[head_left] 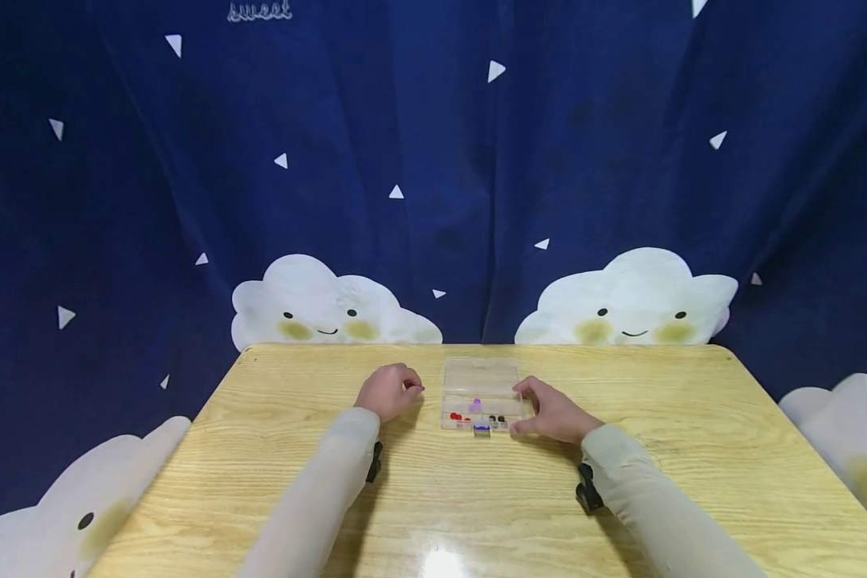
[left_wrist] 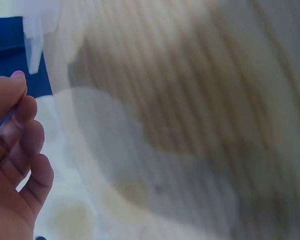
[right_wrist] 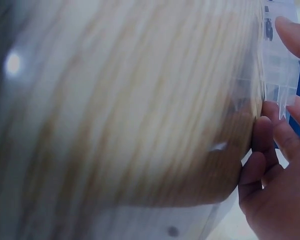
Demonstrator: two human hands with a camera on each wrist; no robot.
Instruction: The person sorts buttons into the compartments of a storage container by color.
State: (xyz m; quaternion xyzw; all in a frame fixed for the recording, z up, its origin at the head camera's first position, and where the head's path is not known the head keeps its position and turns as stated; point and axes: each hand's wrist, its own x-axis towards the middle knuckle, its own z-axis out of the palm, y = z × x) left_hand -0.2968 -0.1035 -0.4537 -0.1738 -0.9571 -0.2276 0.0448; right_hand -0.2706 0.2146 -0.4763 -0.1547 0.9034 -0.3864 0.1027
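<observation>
A clear plastic compartment box (head_left: 445, 408) lies on the wooden table with its lid (head_left: 481, 373) swung back, away from me. Red beads (head_left: 454, 417) sit in its front left part, black beads (head_left: 502, 419) in the front right, purple beads (head_left: 475, 404) behind them. To the left of the box, my left hand (head_left: 392, 391) pinches a small pink-purple bead (left_wrist: 18, 73) between thumb and forefinger; most of the bead is hidden by the fingertips. My right hand (head_left: 555, 413) grips the box's right end, thumb at the near corner and fingers farther back.
A blue-purple latch (head_left: 482, 429) is at the box's front edge. Light wooden tabletop (head_left: 260, 482) spreads around both forearms. Behind its far edge hangs a dark blue curtain (head_left: 405, 120) with white clouds and triangles. Each wrist carries a black strap mount (head_left: 588, 488).
</observation>
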